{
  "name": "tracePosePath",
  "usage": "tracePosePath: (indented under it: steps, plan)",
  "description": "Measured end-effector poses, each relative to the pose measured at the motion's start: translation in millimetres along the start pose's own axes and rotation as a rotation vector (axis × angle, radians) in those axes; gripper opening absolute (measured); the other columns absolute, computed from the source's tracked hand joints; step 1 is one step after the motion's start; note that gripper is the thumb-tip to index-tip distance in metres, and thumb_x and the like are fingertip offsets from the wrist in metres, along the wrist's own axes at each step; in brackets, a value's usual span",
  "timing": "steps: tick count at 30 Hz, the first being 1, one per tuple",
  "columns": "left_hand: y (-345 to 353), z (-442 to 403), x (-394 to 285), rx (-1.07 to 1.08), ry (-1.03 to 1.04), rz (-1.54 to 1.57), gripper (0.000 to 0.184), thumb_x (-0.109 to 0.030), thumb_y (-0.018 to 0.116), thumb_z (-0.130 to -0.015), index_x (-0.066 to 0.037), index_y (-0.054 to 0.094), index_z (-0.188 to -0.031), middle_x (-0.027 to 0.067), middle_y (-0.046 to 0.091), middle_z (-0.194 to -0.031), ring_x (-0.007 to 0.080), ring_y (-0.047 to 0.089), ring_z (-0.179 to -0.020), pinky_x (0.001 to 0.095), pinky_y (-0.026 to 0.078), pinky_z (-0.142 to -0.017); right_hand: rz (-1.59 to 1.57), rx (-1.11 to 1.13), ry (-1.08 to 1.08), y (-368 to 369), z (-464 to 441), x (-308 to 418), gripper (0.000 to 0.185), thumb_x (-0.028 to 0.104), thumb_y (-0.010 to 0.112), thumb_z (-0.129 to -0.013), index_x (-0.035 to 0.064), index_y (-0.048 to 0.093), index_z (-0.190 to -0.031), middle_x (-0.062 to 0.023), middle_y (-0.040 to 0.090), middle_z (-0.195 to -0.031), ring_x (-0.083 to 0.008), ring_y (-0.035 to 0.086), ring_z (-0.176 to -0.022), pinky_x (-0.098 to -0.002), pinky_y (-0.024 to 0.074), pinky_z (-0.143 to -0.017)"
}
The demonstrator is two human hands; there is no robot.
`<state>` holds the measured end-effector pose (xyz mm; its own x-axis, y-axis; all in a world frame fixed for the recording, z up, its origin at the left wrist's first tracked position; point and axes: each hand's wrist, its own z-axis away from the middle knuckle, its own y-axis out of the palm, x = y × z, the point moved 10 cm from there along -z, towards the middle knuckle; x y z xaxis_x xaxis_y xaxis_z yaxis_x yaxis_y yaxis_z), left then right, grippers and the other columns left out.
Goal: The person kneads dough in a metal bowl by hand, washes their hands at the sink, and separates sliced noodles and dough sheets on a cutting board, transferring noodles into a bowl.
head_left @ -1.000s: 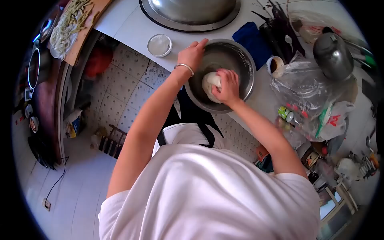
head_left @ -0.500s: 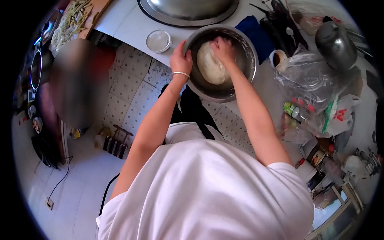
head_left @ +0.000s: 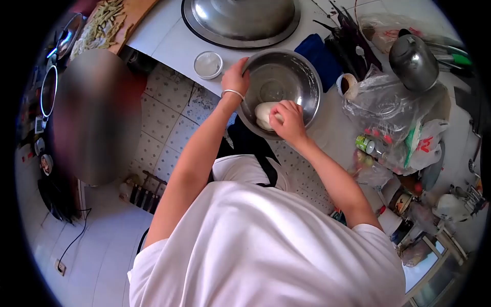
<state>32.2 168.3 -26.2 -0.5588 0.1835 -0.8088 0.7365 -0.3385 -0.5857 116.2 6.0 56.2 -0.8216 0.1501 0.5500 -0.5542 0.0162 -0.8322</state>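
A wide steel bowl (head_left: 299,66) stands at the counter's edge. My left hand (head_left: 236,79), with a bangle at its wrist, grips the bowl's left rim. In the near part of the bowl lies a lump of white dough (head_left: 263,113), folded small. My right hand (head_left: 288,119) is curled over the dough's right side, its fingers closed on it. A round clear container (head_left: 208,65) with white contents sits left of the bowl, and a dark blue cloth (head_left: 319,59) touches the counter at its right.
A big domed lid (head_left: 240,20) lies beyond the bowl. To the right are dark eggplants (head_left: 353,43), a metal kettle (head_left: 414,61), a cup (head_left: 347,83) and plastic bags (head_left: 391,105). A blurred figure (head_left: 97,117) stands at left, near a board (head_left: 134,15) with cut food.
The dough went from small to stretched long across the bowl, and is now folded small near the rim. My right hand moved away, then back toward me. The blurred figure appeared at left.
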Motion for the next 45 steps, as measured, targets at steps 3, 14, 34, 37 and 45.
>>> tracePosePath:
  steps: [3, 14, 34, 37, 45]
  plan:
    - [8.5, -3.4, 2.0, 0.073, -0.044, -0.01, 0.038, -0.015, 0.057, -0.082, -0.024, 0.054, -0.118, 0.0134, 0.063, -0.1, 0.037, 0.059, -0.089, 0.0465, 0.048, -0.075, 0.201, -0.178, -0.244, 9.8, -6.1, 9.6, 0.026, 0.019, 0.063, -0.07, 0.0089, 0.054, -0.092, -0.008, 0.053, -0.097, -0.0276, 0.05, -0.097, -0.0404, 0.036, -0.085]
    - [11.5, -4.3, -10.7, 0.129, -0.056, -0.131, 0.037, -0.018, 0.056, -0.083, -0.019, 0.053, -0.12, 0.0172, 0.063, -0.098, 0.0395, 0.058, -0.088, 0.0468, 0.047, -0.074, 0.326, -0.451, 0.055, 41.6, -114.6, -57.3, 0.026, 0.034, 0.056, -0.075, 0.01, 0.061, -0.085, -0.0083, 0.059, -0.086, -0.0284, 0.053, -0.088, -0.0408, 0.0376, -0.076]
    - [23.0, -14.6, -18.0, 0.185, -0.011, -0.217, 0.034, -0.018, 0.054, -0.084, -0.022, 0.051, -0.118, 0.0119, 0.063, -0.101, 0.0368, 0.059, -0.088, 0.0474, 0.047, -0.072, 0.348, -0.105, -0.299, 40.8, -28.3, -8.7, 0.027, 0.023, 0.058, -0.07, 0.0117, 0.061, -0.095, -0.0066, 0.057, -0.102, -0.0243, 0.051, -0.096, -0.0408, 0.0365, -0.088]
    - [24.4, -18.8, -21.7, 0.169, 0.01, -0.214, 0.033, -0.018, 0.053, -0.085, -0.021, 0.051, -0.118, 0.0126, 0.062, -0.102, 0.0377, 0.059, -0.086, 0.048, 0.047, -0.071, 0.317, -0.151, -0.241, 56.2, -72.1, -24.7, 0.024, 0.026, 0.056, -0.072, 0.0134, 0.061, -0.091, -0.0065, 0.056, -0.098, -0.0242, 0.051, -0.091, -0.0403, 0.0373, -0.084]
    - [17.9, -17.5, -27.6, 0.161, 0.018, -0.155, 0.034, -0.02, 0.05, -0.087, -0.02, 0.049, -0.121, 0.0143, 0.061, -0.105, 0.0387, 0.058, -0.09, 0.0485, 0.046, -0.075, 0.379, -0.166, -0.012, 44.6, -109.0, -50.6, 0.03, 0.035, 0.053, -0.079, 0.0126, 0.062, -0.096, -0.011, 0.06, -0.092, -0.0276, 0.054, -0.093, -0.0412, 0.0386, -0.084]
